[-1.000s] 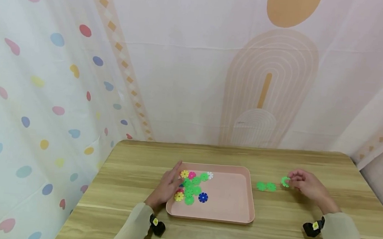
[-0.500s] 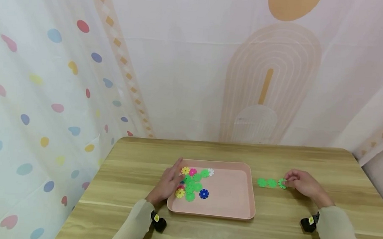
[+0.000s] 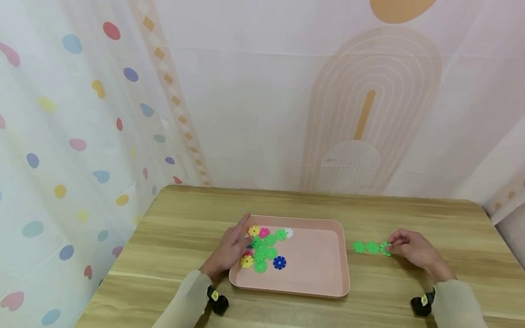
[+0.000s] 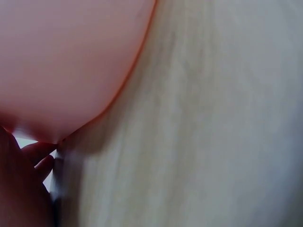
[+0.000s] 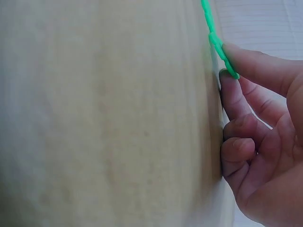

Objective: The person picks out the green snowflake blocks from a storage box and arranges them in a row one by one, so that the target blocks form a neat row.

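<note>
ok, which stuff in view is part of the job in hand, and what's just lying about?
In the job:
- right hand, pinching a green disc
- two green discs in line with it
- left hand, at the pink tray
- probably the loose green pile in the tray

Seemingly just lying about, in the tray:
- blue disc
- white disc
- yellow discs

Soft, even light fills the bench, faint shadows lying under my sleeves. My left wrist view is blurred, my left fingers dark; in the right one, the bench dims and smears leftward while my right fingers look crisper.
</note>
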### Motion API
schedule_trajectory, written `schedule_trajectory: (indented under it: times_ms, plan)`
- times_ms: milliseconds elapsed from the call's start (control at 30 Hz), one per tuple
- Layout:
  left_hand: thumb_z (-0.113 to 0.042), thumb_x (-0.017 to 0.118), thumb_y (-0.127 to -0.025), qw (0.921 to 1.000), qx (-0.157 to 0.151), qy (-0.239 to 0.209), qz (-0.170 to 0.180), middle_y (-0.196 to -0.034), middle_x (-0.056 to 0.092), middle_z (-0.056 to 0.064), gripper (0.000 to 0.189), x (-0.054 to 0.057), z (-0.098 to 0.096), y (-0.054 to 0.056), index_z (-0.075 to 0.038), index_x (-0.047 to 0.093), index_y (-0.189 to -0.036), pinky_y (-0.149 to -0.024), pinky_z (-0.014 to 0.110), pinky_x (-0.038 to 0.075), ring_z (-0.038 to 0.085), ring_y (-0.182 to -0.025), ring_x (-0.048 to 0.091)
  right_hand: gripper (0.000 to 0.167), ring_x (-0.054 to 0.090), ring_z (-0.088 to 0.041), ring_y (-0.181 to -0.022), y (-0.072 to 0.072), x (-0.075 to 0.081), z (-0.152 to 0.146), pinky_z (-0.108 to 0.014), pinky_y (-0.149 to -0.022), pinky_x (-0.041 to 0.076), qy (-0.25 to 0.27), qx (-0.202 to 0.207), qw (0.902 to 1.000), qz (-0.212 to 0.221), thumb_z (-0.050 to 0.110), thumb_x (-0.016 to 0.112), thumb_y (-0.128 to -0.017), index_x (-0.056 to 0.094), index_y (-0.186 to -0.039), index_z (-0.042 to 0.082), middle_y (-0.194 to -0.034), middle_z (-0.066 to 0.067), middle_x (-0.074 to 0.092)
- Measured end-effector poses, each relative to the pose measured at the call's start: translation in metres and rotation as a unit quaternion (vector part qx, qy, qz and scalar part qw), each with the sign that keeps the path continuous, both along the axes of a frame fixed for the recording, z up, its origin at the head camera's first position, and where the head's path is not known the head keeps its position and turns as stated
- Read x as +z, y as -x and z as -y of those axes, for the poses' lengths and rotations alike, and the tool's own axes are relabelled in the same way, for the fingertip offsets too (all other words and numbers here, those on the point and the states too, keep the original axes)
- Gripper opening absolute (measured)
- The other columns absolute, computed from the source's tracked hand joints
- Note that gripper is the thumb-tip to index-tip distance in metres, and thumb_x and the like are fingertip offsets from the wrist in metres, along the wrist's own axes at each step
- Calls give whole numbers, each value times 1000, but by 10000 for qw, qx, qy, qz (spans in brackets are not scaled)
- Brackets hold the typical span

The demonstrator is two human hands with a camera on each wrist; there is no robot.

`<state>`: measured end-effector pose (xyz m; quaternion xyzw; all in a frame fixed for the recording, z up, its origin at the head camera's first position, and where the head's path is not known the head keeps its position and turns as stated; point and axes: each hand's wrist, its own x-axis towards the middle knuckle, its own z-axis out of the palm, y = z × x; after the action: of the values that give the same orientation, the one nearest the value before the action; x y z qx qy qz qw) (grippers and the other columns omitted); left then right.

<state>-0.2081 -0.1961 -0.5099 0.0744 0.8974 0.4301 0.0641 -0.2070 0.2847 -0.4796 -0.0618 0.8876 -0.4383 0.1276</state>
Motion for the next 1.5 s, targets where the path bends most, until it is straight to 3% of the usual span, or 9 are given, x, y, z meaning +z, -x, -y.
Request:
schedule_trajectory:
  times_ms: [733,1067,1333,1500]
  plan:
    - [-31,47,-104,10000,65,33,-3,-162,22,16,66,0,1,-4,-27,13,-161,-114,69,13,41,-148,15,19,46,-12,-74,-1,-7,0,-26,-67,39,5,-14,9997,-259,8,68,-90,61,-103,-3,-82,-3,52]
    - [-32,46,-104,9998,87,-51,145,-164,18,14,65,2,-2,-5,-32,13,-160,-113,70,11,40,-149,10,26,46,-13,-73,-1,-1,-1,-26,-67,39,-79,-133,9996,-216,14,65,-95,58,-111,-5,-81,-2,53]
    - [-30,46,-104,9999,62,-11,103,-163,19,15,65,4,-2,-5,-29,13,-160,-114,70,10,41,-149,11,28,51,-12,-76,0,18,28,-27,-64,42,169,-147,9981,-567,17,60,-99,58,-116,-5,-88,-8,62]
    - [-30,44,-105,9998,82,-85,146,-163,18,15,64,4,-2,-5,-30,13,-160,-113,71,9,41,-149,10,28,45,-11,-64,13,40,62,-27,-57,42,654,127,9967,-459,16,63,-97,58,-115,-5,-79,-6,54]
